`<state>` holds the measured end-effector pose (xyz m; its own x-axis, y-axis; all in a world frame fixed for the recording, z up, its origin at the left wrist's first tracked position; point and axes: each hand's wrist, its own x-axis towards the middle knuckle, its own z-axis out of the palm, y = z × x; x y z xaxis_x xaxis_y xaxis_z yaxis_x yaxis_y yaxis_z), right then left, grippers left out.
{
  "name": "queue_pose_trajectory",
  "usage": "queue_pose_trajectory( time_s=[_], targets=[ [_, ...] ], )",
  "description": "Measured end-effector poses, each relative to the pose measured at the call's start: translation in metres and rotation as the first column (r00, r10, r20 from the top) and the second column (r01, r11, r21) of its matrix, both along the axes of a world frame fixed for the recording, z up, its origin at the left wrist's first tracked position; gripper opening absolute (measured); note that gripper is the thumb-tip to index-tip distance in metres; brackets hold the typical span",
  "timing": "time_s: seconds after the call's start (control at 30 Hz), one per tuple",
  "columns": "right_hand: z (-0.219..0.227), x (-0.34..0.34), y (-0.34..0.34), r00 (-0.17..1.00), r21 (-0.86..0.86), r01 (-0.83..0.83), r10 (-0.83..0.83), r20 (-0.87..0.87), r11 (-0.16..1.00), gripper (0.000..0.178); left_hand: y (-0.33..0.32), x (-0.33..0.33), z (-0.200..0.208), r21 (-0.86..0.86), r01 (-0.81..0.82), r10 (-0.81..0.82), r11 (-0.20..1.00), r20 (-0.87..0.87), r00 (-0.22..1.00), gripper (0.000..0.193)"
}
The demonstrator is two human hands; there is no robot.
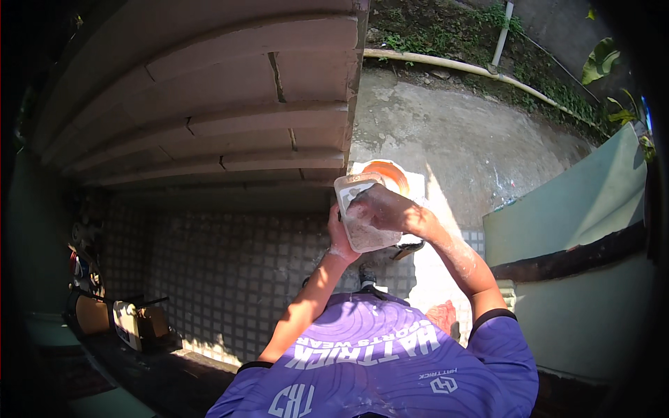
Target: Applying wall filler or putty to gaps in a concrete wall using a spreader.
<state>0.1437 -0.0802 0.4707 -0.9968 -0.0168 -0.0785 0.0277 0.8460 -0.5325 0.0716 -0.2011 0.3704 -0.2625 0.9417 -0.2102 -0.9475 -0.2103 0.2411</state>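
The person holds a clear plastic tub up in front of the chest, over a floor of small square tiles. The left hand cups the tub from below and at its near side, its grip closed around the lower edge. The right hand lies over the tub's open top, fingers bent down into it, coated in pale wet paste; whether that grip pinches anything inside I cannot tell. Pale grey paste fills the lower part of the tub. Just behind the tub, an orange bucket stands on the concrete ground. A wall of large blocks rises to the left. A pale pipe runs along the ground's far edge, and a green panel stands on the right.
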Motion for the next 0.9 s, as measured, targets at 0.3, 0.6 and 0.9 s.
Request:
queue_pose_trajectory(
  time_s=[0.3,0.6,0.9],
  targets=[
    [-0.001,-0.022,0.000,0.948,0.103,0.034,0.001,-0.320,0.994,0.038,-0.005,0.001,-0.004,-0.071,-0.076,0.077,0.995,0.021,0.997,0.057],
    [0.001,-0.011,0.013,0.955,0.184,0.122,-0.065,-0.288,0.975,0.036,-0.009,0.002,0.005,-0.022,-0.069,0.068,0.997,-0.010,0.998,0.055],
    [-0.017,0.007,0.012,0.927,0.073,0.139,-0.104,-0.359,0.988,0.044,-0.004,0.007,0.005,-0.061,-0.070,0.068,0.996,-0.034,0.997,0.062]
  ],
)
